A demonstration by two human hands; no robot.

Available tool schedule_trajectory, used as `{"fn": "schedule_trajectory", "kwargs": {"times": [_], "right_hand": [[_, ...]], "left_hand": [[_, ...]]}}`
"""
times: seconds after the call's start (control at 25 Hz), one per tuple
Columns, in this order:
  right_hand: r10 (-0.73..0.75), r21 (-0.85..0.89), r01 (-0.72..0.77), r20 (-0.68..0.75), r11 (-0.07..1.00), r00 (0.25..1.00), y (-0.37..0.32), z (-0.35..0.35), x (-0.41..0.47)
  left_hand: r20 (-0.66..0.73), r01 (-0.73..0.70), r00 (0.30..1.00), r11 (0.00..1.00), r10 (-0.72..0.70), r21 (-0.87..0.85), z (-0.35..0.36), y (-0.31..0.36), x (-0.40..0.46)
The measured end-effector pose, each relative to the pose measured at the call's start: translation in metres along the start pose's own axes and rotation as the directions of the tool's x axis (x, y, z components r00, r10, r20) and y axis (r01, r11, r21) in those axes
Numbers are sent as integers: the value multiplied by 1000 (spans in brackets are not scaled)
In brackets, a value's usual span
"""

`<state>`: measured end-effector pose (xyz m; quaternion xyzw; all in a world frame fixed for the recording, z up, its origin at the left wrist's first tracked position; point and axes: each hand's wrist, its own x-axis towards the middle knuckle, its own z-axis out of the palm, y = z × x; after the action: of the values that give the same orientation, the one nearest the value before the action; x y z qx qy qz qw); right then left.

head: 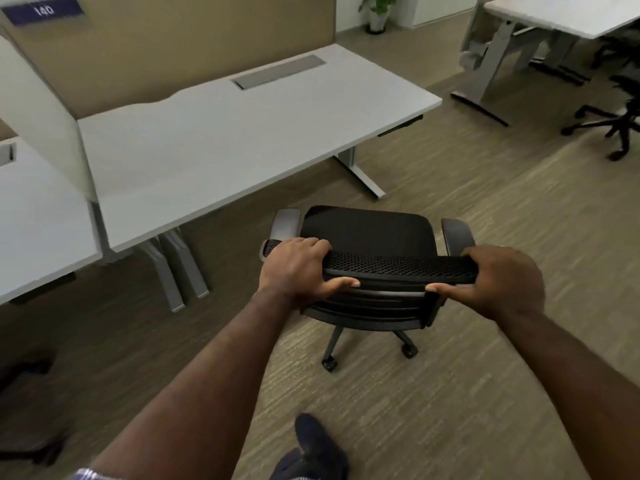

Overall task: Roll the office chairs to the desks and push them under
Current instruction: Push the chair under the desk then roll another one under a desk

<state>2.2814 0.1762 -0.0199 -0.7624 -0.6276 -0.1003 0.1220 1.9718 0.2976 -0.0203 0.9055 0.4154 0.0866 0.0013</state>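
Note:
A black mesh office chair (367,233) with grey armrests stands on the carpet, its seat facing a white desk (221,140) just ahead and to the left. My left hand (298,271) grips the left end of the backrest's top edge. My right hand (502,282) grips the right end. The chair's front sits a little short of the desk's near edge, right of its middle. Two castors show below the seat.
A beige partition (166,46) backs the desk. A second white desk (31,209) adjoins at left. Another desk (561,15) and a black chair (616,119) stand at the far right. A potted plant (377,12) is at the back. My foot (315,445) is below.

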Motion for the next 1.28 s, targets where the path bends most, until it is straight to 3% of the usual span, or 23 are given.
{"fn": "schedule_trajectory", "kwargs": {"times": [0.32,0.6,0.92,1.28], "right_hand": [[-184,42,183,9,982,983,-77,48,124],[-294,36,294,9,955,956,-126,72,203],[-474,79,469,70,880,878,-179,106,291],[-576,151,560,107,815,810,-224,124,350]], "left_hand": [[9,175,985,984,-175,29,3,-112,27],[10,307,951,951,-308,46,-2,-167,35],[-8,522,853,853,-522,-4,-11,-216,37],[-24,651,759,759,-651,-14,-14,-250,39]]}}
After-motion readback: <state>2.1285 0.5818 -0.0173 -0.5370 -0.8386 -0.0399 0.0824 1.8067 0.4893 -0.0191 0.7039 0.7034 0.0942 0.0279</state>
